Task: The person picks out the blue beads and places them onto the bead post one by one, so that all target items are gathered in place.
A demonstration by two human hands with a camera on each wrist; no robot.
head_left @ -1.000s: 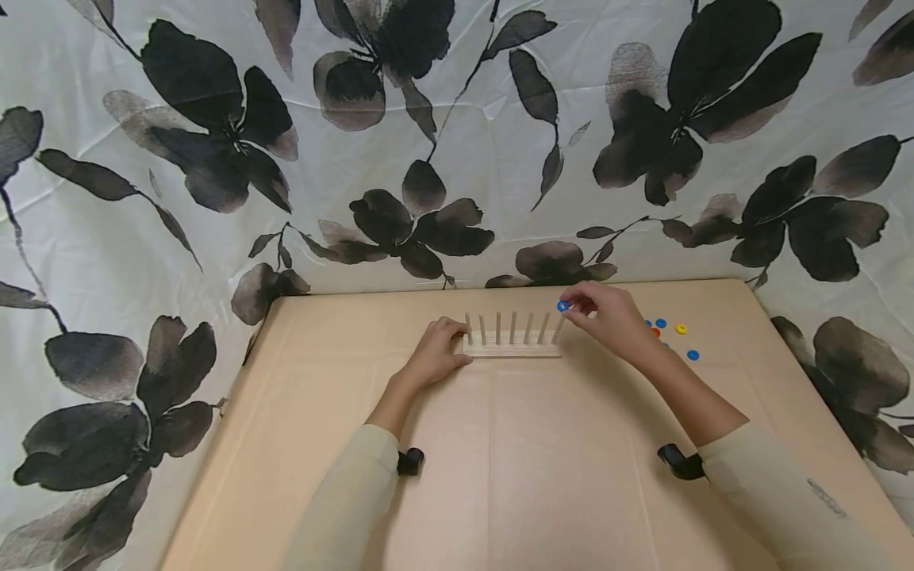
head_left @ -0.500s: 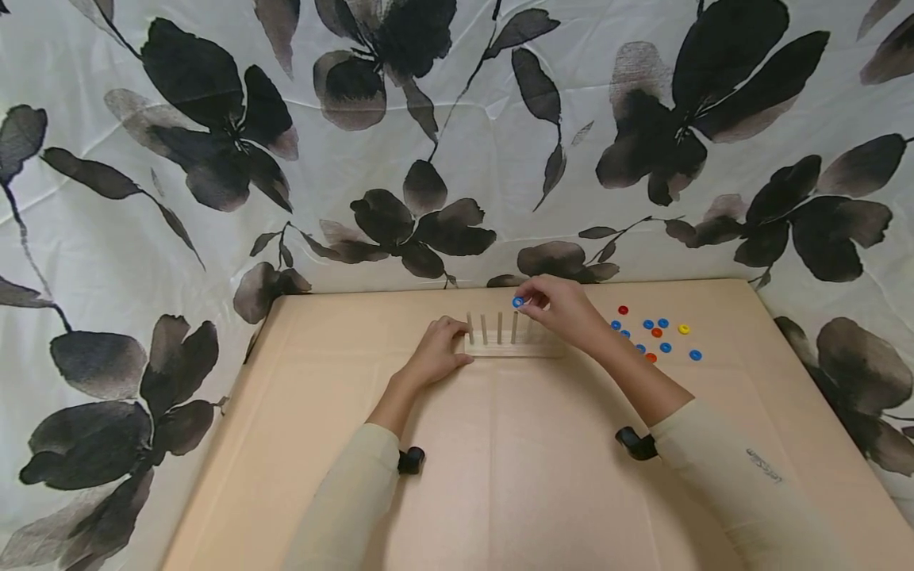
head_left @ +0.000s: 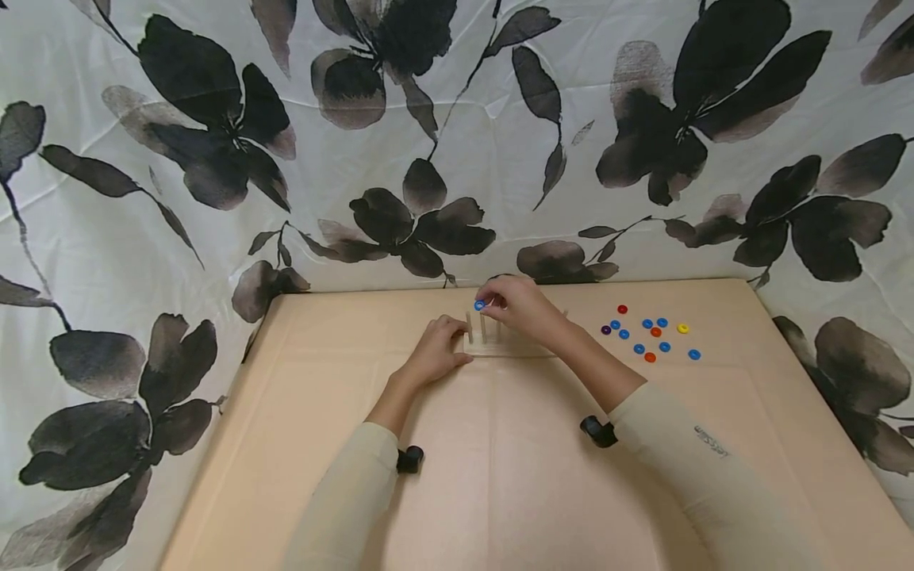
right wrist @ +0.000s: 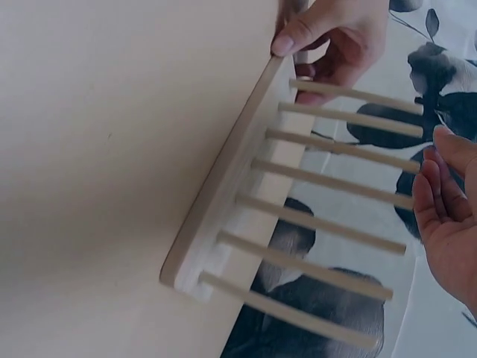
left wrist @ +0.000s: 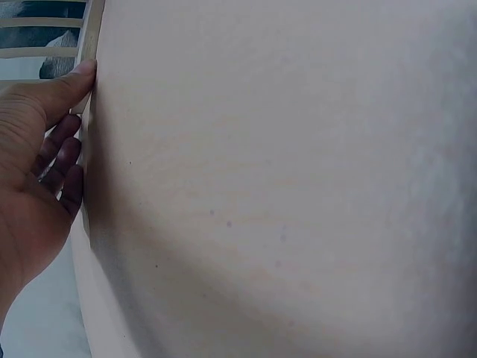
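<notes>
A pale wooden rack (head_left: 485, 350) with a row of upright pegs stands near the back of the table. My left hand (head_left: 433, 351) grips its left end, thumb in front and fingers behind; the left wrist view shows that thumb (left wrist: 80, 78) against the base's edge. My right hand (head_left: 524, 311) pinches a small blue ring (head_left: 479, 304) at the tops of the left-side pegs and covers several pegs from the head camera. In the right wrist view the pegs (right wrist: 328, 222) appear bare, and the right fingertips are by the peg tips. The ring is hidden there.
Several small loose rings lie right of the rack: blue, a yellow ring (head_left: 683, 328), a red ring (head_left: 623, 309), orange ones, and a purple ring (head_left: 606, 330). A floral cloth (head_left: 485, 159) hangs behind the table's (head_left: 343, 349) back edge.
My right hand has carried the blue ring leftward along the peg tops, from the right end to the left pegs. The loose rings have come into view. My left hand stays put.
</notes>
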